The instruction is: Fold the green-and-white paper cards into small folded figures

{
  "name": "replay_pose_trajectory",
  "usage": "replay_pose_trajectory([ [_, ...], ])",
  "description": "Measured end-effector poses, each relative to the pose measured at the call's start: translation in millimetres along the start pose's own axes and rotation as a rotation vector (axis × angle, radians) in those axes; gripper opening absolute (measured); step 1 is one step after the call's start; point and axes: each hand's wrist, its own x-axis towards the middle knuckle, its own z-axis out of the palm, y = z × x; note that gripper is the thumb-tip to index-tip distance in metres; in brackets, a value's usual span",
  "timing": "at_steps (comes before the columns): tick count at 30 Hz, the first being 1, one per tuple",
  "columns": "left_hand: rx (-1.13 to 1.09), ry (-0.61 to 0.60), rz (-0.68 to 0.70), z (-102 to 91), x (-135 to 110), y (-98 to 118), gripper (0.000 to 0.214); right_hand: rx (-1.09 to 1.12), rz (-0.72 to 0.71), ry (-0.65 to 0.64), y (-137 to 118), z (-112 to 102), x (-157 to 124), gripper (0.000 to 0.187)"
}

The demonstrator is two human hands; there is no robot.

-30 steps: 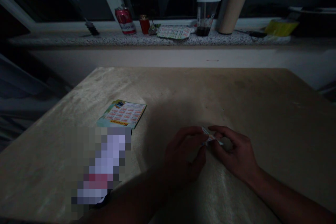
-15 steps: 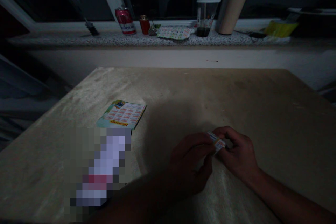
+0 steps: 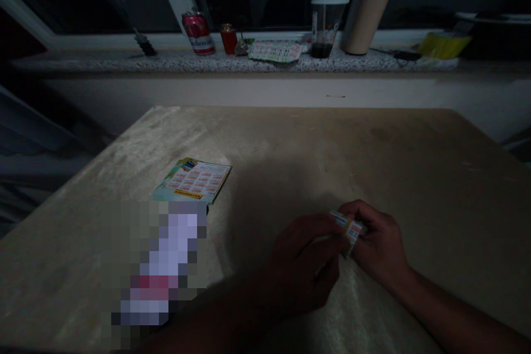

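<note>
A small folded piece of printed paper, white with coloured print and a yellow band, is held between my two hands above the tabletop. My left hand closes on its left side, fingers bent over it and thumb tucked below. On the other side, my right hand pinches the paper between thumb and curled index finger. Fingers cover part of the paper, so its full shape is hidden. Further left lies a flat printed card with rows of small boxes and a green-blue edge.
A pixelated long object lies below the card on the beige table. Along the stone windowsill stand a red can, an orange-red jar, a crumpled printed packet, a lidded plastic cup and a cardboard tube.
The folded paper has turned and shifted slightly down and right, showing more of its printed face. My left hand has moved a little right with it; my right hand is almost still.
</note>
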Motion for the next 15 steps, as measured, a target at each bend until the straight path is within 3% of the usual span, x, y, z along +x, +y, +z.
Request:
replay_pose_trajectory([
  [15,0.032,-0.037,0.019,-1.1,-0.8,-1.8,0.04,0.175,0.182,-0.037,-1.9,3.5,-0.3,0.009],
])
